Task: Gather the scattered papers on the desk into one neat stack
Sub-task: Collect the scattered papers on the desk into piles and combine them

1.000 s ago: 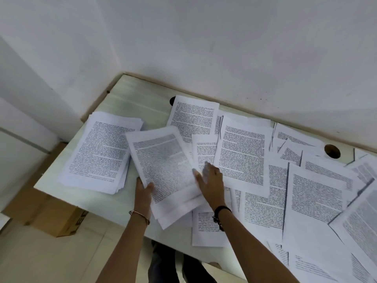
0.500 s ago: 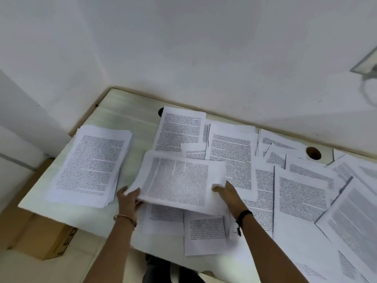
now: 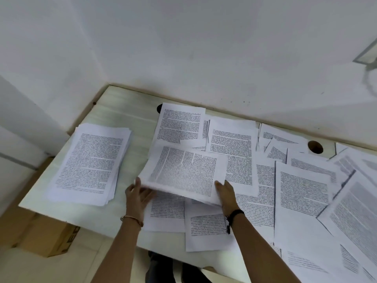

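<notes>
A bundle of printed sheets (image 3: pixel 185 172) is lifted off the desk, turned sideways, between my two hands. My left hand (image 3: pixel 137 194) holds its lower left corner, thumb on top and fingers under it. My right hand (image 3: pixel 226 192) grips its lower right edge. A stack of gathered papers (image 3: pixel 89 162) lies at the left end of the pale desk (image 3: pixel 126 111). Several loose printed sheets (image 3: pixel 302 188) lie scattered and overlapping over the middle and right of the desk, some under the held bundle.
White walls close the desk's far side and left corner. A round cable hole (image 3: pixel 315 147) shows at the back right. A cardboard box (image 3: pixel 47 235) sits on the floor under the desk's left end. Dark trouser legs (image 3: pixel 163 268) show below the near edge.
The bundle was turned from upright to sideways and raised off the desk. My right hand went from pressing on loose sheets to gripping the bundle's right edge. The view drifted left and down.
</notes>
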{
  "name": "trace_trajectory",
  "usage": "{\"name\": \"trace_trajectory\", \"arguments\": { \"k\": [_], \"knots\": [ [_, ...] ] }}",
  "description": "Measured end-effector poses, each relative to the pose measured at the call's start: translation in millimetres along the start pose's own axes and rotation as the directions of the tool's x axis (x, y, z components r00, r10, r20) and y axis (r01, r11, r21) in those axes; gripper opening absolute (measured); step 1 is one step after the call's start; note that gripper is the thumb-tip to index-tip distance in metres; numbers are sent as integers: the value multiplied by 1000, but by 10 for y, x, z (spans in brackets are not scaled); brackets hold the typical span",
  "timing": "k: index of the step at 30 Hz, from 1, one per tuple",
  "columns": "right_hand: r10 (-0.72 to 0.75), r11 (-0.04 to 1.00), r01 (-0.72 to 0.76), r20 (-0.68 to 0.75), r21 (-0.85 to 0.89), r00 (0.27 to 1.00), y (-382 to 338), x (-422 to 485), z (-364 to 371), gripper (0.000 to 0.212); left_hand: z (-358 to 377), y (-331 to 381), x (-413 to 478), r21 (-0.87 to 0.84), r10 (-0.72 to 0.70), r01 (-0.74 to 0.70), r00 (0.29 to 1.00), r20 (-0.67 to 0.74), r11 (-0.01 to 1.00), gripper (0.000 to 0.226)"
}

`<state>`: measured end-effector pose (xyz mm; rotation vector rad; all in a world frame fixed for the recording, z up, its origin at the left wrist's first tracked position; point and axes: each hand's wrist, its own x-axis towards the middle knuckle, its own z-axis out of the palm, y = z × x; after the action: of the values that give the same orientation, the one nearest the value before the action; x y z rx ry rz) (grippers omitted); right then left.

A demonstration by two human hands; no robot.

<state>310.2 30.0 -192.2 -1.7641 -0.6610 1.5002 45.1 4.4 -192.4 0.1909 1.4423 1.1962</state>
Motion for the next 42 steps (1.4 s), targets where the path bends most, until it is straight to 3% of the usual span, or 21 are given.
{"name": "trace_trajectory", "arguments": {
  "k": [2,4,6,10,12,14,17,21,25,29,32,34,37,42],
  "knots": [
    [71,990,-92,181,110,981,20,-66,93,26,111,-65,-105,-21,-20,22,995,100,1000,45],
    [170,984,-180,369,-9,914,44,-128,175,32,228,-180,-161,57,-67,59,986,151,997,41],
    [201,979,-191,430,-67,880,45,-145,225,38,256,-246,-171,169,-80,64,993,89,984,44],
    [54,993,-71,164,94,985,-70,3,193,27,111,-142,-171,385,-59,38,997,42,922,50],
    [-14,993,32,161,-115,987,-154,67,210,24,4,-69,-150,467,-73,29,994,76,884,55],
    [-52,911,150,253,-385,966,-186,87,288,23,-95,-40,-115,518,-84,17,991,105,855,60],
    [-154,849,258,250,-462,956,-209,62,526,15,-153,85,-102,556,-30,-60,988,151,829,64],
    [-216,886,285,220,-366,951,-157,35,993,39,-316,377,31,604,163,-156,986,42,782,59],
    [-202,903,280,252,-327,947,-176,-58,1564,13,-564,864,146,646,390,-212,909,-145,733,40],
    [-149,931,242,321,-272,935,-220,-167,2216,27,-939,1295,268,704,485,-207,847,-219,679,42],
    [-99,922,215,340,-323,935,-256,-252,2698,30,-1302,1607,447,775,533,-188,818,-216,603,45],
    [-74,913,203,344,-355,936,-262,-278,2924,25,-1519,1744,601,800,528,-171,825,-203,575,46],
    [-47,879,197,332,-435,942,-235,-260,3172,18,-1779,1836,888,782,405,-134,900,-161,608,50],
    [-121,723,245,231,-646,965,-143,-226,3338,20,-2041,1820,1222,721,196,-8,965,-177,693,54]
  ]
}}
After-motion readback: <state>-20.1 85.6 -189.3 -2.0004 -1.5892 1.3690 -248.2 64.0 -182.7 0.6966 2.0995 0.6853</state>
